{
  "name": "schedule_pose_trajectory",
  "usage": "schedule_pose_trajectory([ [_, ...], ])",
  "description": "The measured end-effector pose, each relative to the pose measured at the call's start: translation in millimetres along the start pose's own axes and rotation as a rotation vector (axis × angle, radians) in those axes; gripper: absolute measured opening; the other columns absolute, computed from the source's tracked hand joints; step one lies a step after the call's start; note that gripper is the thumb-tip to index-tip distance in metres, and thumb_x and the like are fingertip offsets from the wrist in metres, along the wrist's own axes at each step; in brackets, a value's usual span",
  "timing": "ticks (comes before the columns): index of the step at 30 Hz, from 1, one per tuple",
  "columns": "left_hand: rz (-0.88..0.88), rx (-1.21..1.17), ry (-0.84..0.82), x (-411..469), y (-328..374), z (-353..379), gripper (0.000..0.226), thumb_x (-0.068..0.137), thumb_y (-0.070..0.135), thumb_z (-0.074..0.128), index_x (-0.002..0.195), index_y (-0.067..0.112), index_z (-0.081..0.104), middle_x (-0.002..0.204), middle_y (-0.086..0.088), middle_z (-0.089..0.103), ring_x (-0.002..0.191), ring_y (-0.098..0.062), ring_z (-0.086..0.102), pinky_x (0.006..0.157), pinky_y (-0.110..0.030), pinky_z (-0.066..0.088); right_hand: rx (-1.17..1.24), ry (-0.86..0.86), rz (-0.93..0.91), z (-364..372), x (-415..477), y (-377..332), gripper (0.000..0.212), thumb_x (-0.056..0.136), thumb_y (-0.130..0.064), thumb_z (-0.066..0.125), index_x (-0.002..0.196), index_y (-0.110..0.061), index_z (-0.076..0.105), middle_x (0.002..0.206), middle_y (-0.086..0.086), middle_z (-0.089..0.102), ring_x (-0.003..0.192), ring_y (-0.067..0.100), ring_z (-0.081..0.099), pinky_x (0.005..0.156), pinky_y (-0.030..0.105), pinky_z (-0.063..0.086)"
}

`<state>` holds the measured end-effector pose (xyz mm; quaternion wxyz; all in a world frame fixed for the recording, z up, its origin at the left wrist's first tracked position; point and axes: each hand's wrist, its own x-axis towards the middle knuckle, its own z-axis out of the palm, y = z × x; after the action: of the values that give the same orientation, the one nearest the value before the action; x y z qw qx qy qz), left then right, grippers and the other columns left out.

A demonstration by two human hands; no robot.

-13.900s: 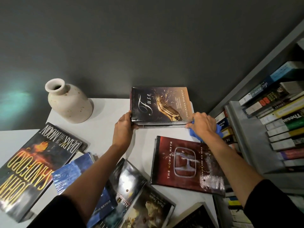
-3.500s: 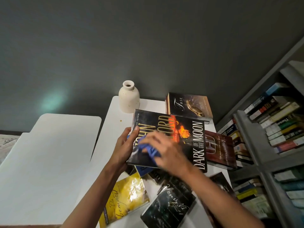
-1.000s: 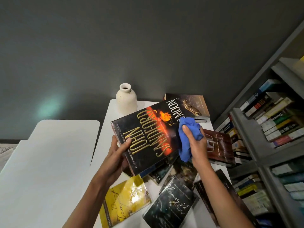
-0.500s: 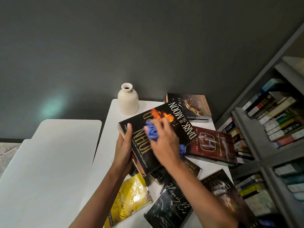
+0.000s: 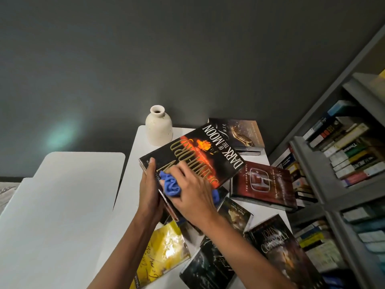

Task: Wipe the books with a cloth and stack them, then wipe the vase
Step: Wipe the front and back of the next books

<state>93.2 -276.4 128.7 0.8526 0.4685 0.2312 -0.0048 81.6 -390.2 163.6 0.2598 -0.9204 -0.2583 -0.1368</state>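
Spreading across the white tabletop [image 5: 143,138], books lie loose; the black book [image 5: 200,155] is tilted above them, grasped at its near-left corner by the left hand [image 5: 149,192]. The vase [image 5: 158,128] stands upright at the far-left corner. The right hand [image 5: 193,195] presses a bunched blue cloth [image 5: 169,184] on the cover.

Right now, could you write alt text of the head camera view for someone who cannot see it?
A person's right hand rubs a blue cloth over a black book steadied by the left hand. Around it, more books lie scattered on a white table, with a cream vase behind.
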Motion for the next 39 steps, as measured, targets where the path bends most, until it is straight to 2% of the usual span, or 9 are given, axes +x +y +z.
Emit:
schedule_pose_trajectory([
  [4,-0.034,-0.077,0.044,3,0,-1,0.070,0.085,0.058,0.059,0.132,0.005,0.055,0.121,-0.022,0.064,0.104,-0.035,0.064,0.095,-0.049,0.052,0.129,-0.134,-0.104,-9,-27,5,0.023,0.085,-0.041,0.059,0.101,-0.025,0.055,0.092,-0.007,0.048,0.075,0.009,0.053,0.059,0.027,0.048],
  [9,0.001,0.022,-0.031,5,-10,-5,0.061,0.094,0.054,0.046,0.127,0.005,0.057,0.118,-0.018,0.067,0.105,-0.030,0.067,0.078,-0.034,0.058,0.024,-0.143,-0.062,-13,-9,16,0.031,0.078,-0.030,0.073,0.100,-0.023,0.052,0.093,-0.006,0.047,0.071,0.010,0.053,0.059,0.021,0.035],
  [13,0.024,0.043,-0.089,-1,-15,0,0.046,0.097,0.054,0.036,0.100,0.016,0.061,0.089,-0.007,0.068,0.082,-0.011,0.068,0.071,-0.025,0.056,0.013,-0.137,-0.041,-9,29,-2,0.034,0.077,-0.019,0.070,0.106,-0.015,0.053,0.101,0.003,0.049,0.075,0.024,0.058,0.058,0.028,0.032],
  [18,0.077,0.016,-0.146,-4,-14,-3,0.042,0.104,0.043,0.022,0.098,0.022,0.058,0.075,0.008,0.071,0.074,0.000,0.068,0.063,-0.016,0.054,-0.003,-0.154,-0.077,-5,35,-11,0.038,0.076,-0.013,0.070,0.110,-0.010,0.052,0.105,0.007,0.050,0.078,0.027,0.059,0.059,0.032,0.036],
  [22,0.037,0.101,-0.167,-8,-8,-5,0.073,0.084,0.070,0.024,0.122,0.019,0.060,0.108,-0.008,0.073,0.093,-0.019,0.072,0.071,-0.028,0.059,-0.054,-0.121,0.044,-13,52,13,0.044,0.081,-0.011,0.065,0.121,-0.015,0.049,0.115,0.007,0.045,0.083,0.023,0.055,0.062,0.033,0.042],
  [26,-0.013,0.212,-0.213,-13,0,-6,0.088,0.082,0.071,0.017,0.137,0.010,0.046,0.109,-0.020,0.064,0.066,-0.017,0.072,0.078,-0.058,0.050,-0.074,-0.066,0.291,-25,57,52,0.045,0.085,-0.013,0.066,0.125,-0.015,0.045,0.121,0.004,0.041,0.091,0.015,0.054,0.075,0.028,0.050],
  [29,-0.018,0.209,-0.188,-12,-2,-5,0.081,0.086,0.071,0.018,0.135,0.015,0.049,0.108,-0.025,0.063,0.074,-0.019,0.073,0.077,-0.050,0.053,-0.027,-0.051,0.187,-14,47,31,0.040,0.083,-0.017,0.068,0.118,-0.013,0.047,0.117,0.005,0.044,0.090,0.021,0.057,0.072,0.031,0.048],
  [32,-0.004,0.129,-0.171,-15,-5,-3,0.053,0.093,0.059,0.030,0.116,0.023,0.061,0.102,-0.008,0.072,0.089,-0.015,0.072,0.069,-0.025,0.058,0.052,-0.056,0.056,1,32,-4,0.032,0.087,-0.030,0.060,0.111,-0.011,0.051,0.108,0.006,0.048,0.084,0.024,0.058,0.067,0.036,0.047],
  [39,0.010,0.074,-0.128,-15,-9,-4,0.041,0.103,0.044,0.029,0.100,0.019,0.061,0.082,-0.003,0.072,0.075,-0.011,0.069,0.061,-0.021,0.056,0.156,-0.100,0.058,0,23,-10,0.031,0.091,-0.034,0.059,0.113,-0.013,0.051,0.108,0.003,0.047,0.087,0.026,0.057,0.071,0.041,0.048],
])
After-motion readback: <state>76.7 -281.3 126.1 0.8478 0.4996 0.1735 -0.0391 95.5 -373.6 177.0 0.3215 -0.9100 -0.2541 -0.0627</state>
